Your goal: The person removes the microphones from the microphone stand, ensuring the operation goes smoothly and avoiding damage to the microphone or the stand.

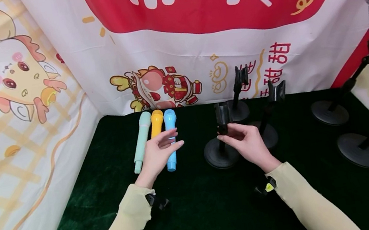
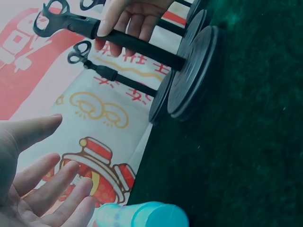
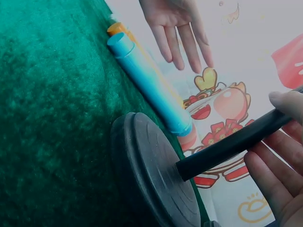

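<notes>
cream fabric sleeves (image 1: 124, 225) reach across the dark green velvet-covered table (image 1: 212, 223). mint, yellow and blue plastic microphones (image 1: 156, 126) lie near the left hand (image 1: 157, 152), its fingers released. two black stands (image 1: 240, 111) stand near the right hand (image 1: 250, 145); between them and the microphones, its fingers grasp an upright, round-based black microphone stand (image 1: 221, 158).

Head: high, wide, facing forward-down. 2 wrist views: low, close, facing inward; share held stand (image 2: 151, 50).
</notes>
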Demonstrator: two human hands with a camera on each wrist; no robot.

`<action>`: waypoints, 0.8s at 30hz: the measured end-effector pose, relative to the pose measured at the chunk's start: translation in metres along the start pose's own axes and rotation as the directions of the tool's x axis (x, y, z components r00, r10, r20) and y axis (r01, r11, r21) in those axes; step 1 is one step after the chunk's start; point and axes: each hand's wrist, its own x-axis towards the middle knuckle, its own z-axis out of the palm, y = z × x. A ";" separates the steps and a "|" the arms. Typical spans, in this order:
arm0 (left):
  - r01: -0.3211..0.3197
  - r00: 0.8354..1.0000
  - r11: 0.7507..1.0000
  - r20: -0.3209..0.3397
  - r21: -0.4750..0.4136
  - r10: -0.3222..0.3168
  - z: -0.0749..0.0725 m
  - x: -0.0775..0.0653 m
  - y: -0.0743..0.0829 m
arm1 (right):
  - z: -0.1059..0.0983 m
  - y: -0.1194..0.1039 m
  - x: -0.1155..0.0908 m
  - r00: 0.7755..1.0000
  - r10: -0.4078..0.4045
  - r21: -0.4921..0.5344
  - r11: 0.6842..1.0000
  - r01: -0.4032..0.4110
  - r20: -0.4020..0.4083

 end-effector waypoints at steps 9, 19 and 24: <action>-0.007 0.998 1.000 0.062 -0.010 0.007 0.014 -0.004 0.002 | -0.014 -0.008 -0.014 1.000 -0.022 -0.036 0.999 0.022 -0.004; 0.044 0.993 0.999 0.111 -0.015 -0.042 0.022 -0.019 0.034 | -0.055 -0.023 -0.051 0.999 -0.025 -0.103 0.994 0.020 -0.047; 0.020 0.993 1.000 0.119 0.002 -0.021 0.024 -0.016 0.033 | -0.081 -0.014 -0.065 0.996 -0.044 -0.129 0.991 0.035 -0.073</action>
